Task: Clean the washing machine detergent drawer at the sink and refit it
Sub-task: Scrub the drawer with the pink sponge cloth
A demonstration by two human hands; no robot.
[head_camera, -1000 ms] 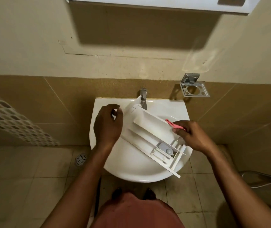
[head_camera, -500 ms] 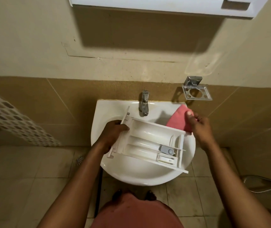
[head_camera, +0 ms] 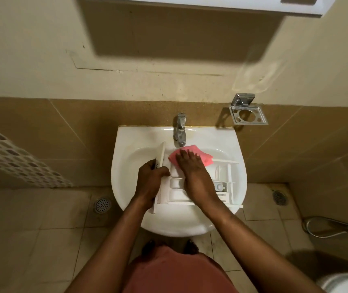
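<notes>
White sink [head_camera: 126, 157] under tap [head_camera: 180, 129]. Drawer [head_camera: 225, 176] lies across the basin, front panel to the left. Left hand [head_camera: 151, 182] curled tight around drawer's left end. Right hand [head_camera: 194, 176] flat, fingers slightly spread, pressing pink cloth [head_camera: 205, 158] into drawer's rear compartment.

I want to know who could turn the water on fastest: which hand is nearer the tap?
The right hand. It presses the pink cloth into the drawer just below the tap. The left hand grips the drawer's left end, lower and further left.
</notes>
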